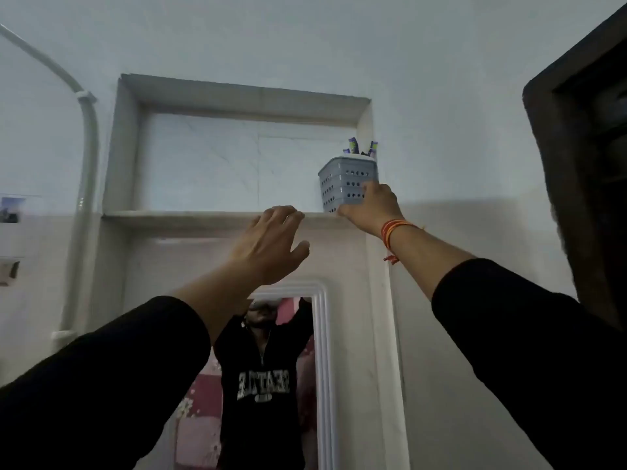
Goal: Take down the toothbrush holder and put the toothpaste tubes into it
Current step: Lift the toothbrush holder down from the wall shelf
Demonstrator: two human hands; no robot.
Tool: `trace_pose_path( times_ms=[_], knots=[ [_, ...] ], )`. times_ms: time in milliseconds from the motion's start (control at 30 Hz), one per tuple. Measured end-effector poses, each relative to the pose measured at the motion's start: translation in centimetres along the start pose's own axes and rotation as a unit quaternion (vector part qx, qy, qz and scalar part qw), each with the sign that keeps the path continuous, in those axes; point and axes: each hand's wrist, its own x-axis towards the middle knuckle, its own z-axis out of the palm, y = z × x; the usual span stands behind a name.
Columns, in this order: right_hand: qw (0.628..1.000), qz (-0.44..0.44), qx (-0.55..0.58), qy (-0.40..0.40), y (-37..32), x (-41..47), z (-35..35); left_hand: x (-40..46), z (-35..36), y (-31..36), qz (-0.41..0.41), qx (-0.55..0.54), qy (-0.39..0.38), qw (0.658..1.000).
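Note:
A grey perforated toothbrush holder (pixel 342 179) stands at the right end of a high wall niche, on its ledge (pixel 190 215). Purple tube ends (pixel 353 145) stick up out of the holder. My right hand (pixel 371 206) reaches up and grips the holder's lower right side, with red threads around the wrist. My left hand (pixel 269 244) is raised just below the ledge, fingers spread, holding nothing. Both arms wear black sleeves.
A white-framed mirror (pixel 320 351) below the niche reflects a person in a black sweatshirt. A white pipe (pixel 89 137) runs down the left wall. A dark door frame (pixel 573 184) stands at the right.

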Motion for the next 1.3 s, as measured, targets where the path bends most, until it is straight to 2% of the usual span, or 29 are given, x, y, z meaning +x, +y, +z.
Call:
trace_pose_path(
  times_ms=[267,467,633,833,1000,1167,1300],
  knots=[
    [0.998,0.051,-0.039,-0.001,2.0,6.5,4.6,4.9,6.5,-2.4,-0.031,-0.001,-0.044,0.999],
    [0.988,0.108,-0.052,0.097,0.5,7.7,7.2,4.3,9.2,-4.2,-0.011,-0.025,-0.010,1.000],
    [0.983,0.151,-0.007,0.103,-0.2,8.2,7.9,4.3,9.5,-4.9,-0.007,-0.062,-0.011,0.998],
    [0.986,0.141,0.020,0.085,-0.6,7.7,6.2,4.1,9.5,-4.5,-0.019,-0.077,-0.020,0.997],
    [0.985,0.115,0.107,0.067,-1.7,5.3,3.5,3.6,8.2,-4.0,-0.026,-0.085,-0.039,0.995],
    [0.981,0.088,0.162,0.064,-2.2,1.3,2.3,1.0,6.5,-3.2,-0.058,-0.151,-0.051,0.985],
    [0.974,0.078,0.203,0.055,-1.8,-4.6,2.8,-3.3,6.5,-2.6,-0.071,-0.186,-0.093,0.976]
  ],
)
